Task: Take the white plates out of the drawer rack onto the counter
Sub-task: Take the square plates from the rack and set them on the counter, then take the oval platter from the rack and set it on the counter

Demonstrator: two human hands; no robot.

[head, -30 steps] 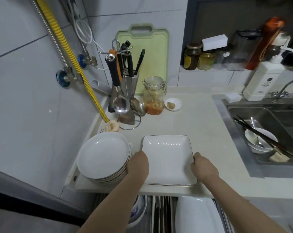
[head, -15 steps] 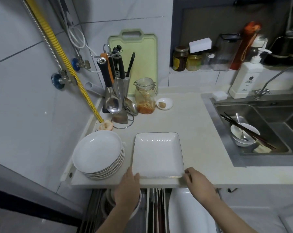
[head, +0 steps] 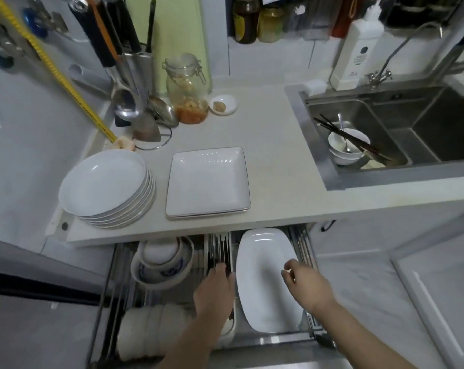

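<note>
White and oblong, the platter (head: 265, 280) lies in the drawer rack (head: 304, 251) at lower centre, my left hand (head: 216, 288) at its left edge, fingers hidden, my right hand (head: 304, 282) above its right side, fingers loosely apart, I judge for a two-handed lift to the counter (head: 273, 166).

Drawer rack (head: 302, 246): rear hidden under counter (head: 278, 161). Green cutting board (head: 177, 35), jars (head: 257, 20): cropped at top edge. Bottle label (head: 361, 59): illegible.
</note>
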